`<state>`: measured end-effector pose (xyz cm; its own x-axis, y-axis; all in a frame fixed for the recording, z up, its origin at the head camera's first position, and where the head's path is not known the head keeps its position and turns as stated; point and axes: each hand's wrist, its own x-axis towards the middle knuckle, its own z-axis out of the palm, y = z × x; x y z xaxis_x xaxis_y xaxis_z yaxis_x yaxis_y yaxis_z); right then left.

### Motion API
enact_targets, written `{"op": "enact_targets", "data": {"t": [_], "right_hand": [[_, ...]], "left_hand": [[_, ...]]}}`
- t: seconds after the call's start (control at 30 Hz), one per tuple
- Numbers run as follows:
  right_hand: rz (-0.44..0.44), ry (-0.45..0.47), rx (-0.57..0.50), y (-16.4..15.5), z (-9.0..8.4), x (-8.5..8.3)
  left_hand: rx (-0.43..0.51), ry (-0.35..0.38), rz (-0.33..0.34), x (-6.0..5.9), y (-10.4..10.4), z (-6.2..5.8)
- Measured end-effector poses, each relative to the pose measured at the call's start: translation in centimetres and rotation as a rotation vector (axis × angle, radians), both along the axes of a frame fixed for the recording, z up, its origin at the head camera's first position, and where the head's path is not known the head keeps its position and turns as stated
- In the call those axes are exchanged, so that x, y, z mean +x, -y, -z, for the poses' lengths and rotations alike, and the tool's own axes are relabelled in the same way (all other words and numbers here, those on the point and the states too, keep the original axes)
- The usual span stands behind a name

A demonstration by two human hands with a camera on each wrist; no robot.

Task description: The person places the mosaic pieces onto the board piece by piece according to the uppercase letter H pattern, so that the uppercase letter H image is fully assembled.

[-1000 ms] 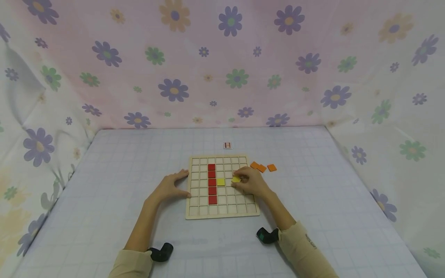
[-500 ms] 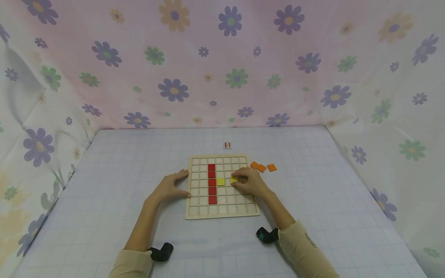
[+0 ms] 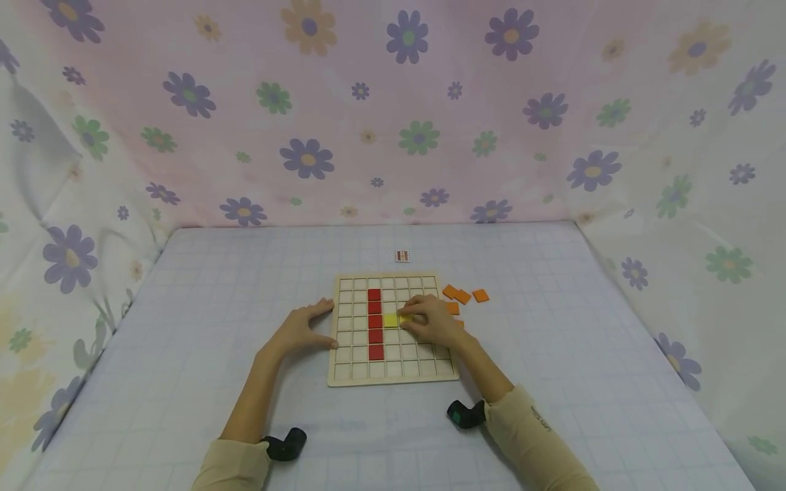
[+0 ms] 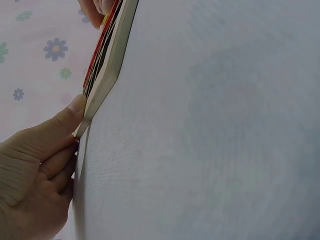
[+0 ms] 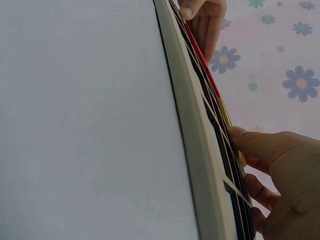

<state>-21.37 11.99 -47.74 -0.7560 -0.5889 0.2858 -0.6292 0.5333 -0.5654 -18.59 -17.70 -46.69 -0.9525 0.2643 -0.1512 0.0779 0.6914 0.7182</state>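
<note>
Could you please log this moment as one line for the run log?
left hand: steadies grid board edge | right hand: pinches yellow tile beside placed yellow tile

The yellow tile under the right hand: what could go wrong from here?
1. The yellow tile may sit crooked on the grid ribs, since the right hand hides its cell.
2. That hand might nudge the placed yellow tile beside it.
3. The board could slide if the left hand eases off.
</note>
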Motion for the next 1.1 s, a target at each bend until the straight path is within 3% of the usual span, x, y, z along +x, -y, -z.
{"op": "enact_targets", "data": {"t": [0.37,0.5,0.73,1.1], "right_hand": [[0.081,-0.007,0.098,0.7,0.5,0.1],[0.078,0.023,0.048,0.5,0.5,0.3],[0.072,0.156,-0.141,-0.7,0.3,0.5],[0.059,0.129,-0.156,-0.9,0.0,0.4]], "left_hand": [[0.003,-0.009,0.001,0.0,-0.1,0.0],[-0.002,-0.001,-0.006,0.0,-0.1,0.0],[-0.006,-0.016,0.003,0.1,-0.1,0.1],[-0.004,0.000,-0.012,0.2,-0.2,0.0]]}}
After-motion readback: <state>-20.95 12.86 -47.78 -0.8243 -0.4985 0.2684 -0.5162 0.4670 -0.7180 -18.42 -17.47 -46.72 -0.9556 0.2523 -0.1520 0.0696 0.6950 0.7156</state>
